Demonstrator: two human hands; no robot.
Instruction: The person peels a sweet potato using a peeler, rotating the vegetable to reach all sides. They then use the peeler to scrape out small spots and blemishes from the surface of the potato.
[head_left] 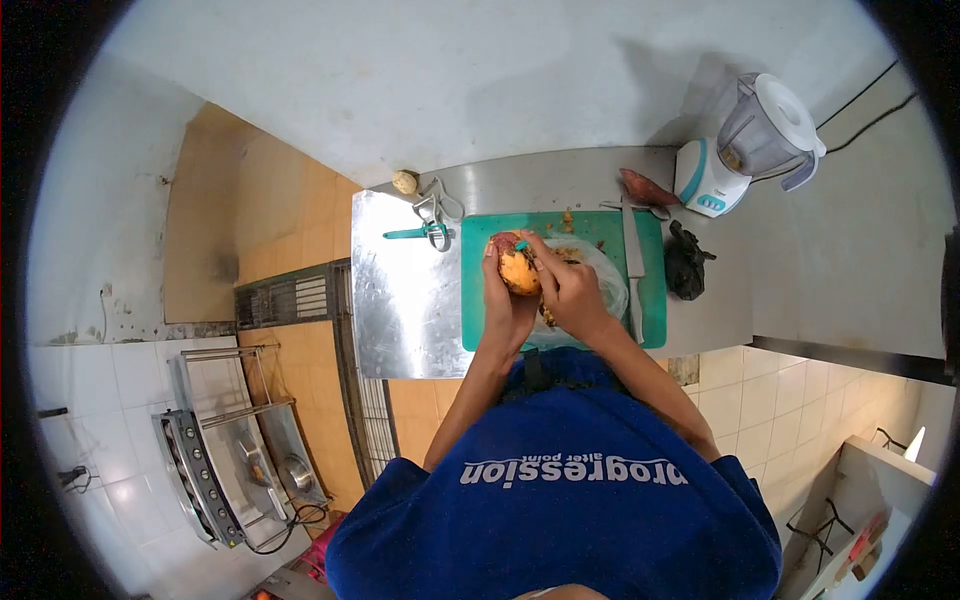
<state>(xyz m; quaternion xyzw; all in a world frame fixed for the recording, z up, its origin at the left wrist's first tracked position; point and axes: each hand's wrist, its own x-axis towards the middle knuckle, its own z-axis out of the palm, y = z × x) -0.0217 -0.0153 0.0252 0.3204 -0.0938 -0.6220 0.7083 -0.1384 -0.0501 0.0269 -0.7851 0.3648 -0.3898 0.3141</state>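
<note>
1. The orange-fleshed vegetable (518, 272), patches of dark reddish skin left on it, is between the two hands, above the green board (647, 300).
2. The left hand (508, 312) is wrapped round its side, thumb and fingers pressed to it.
3. The right hand (577, 298) has its fingers bent together on a small teal tool (521, 245) against the vegetable's upper part; most of that tool is hidden.
4. Under and beside the right hand, a clear plastic bag (606, 268) lies on the board, with dark peelings (547, 314) near the fingers.
5. Right of the hands, a knife (633, 245) lies on the board; past it sits a black plastic bag (687, 262).
6. Beyond, to the far right, are a reddish root (646, 188) and a blender (745, 145).
7. Left of the hands, a teal-handled peeler (415, 233) rests on the metal table (400, 310), a pale round item (405, 182) beyond it.
</note>
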